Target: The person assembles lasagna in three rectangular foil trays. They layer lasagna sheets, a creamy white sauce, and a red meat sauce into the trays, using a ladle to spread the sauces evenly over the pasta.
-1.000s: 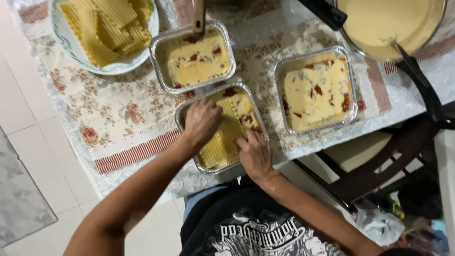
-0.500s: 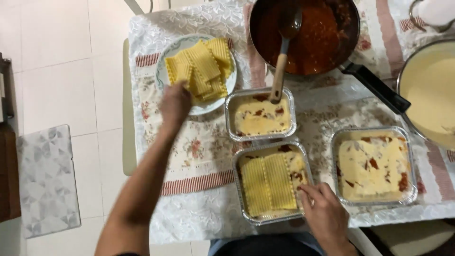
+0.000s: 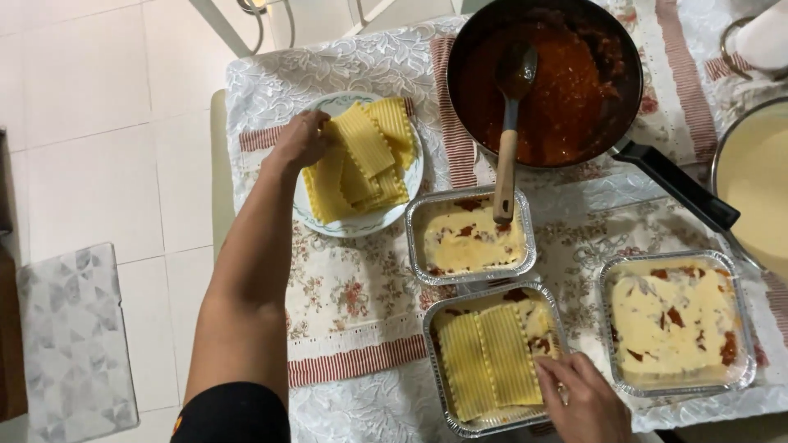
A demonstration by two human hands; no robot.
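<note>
Now, left hand (image 3: 302,141) on the plate (image 3: 412,182), fingers closed on a cooked pasta sheet (image 3: 361,139) atop the pile. Right hand (image 3: 584,402) rests on the near foil tray (image 3: 435,361), fingers together, flat on two laid sheets (image 3: 488,365). Two other trays (image 3: 525,246) (image 3: 743,328) hold white sauce flecked red. Pan (image 3: 624,90) — red sauce, wooden spoon (image 3: 507,139) leaning in. Pot (image 3: 759,189) at right — pale sauce.
</note>
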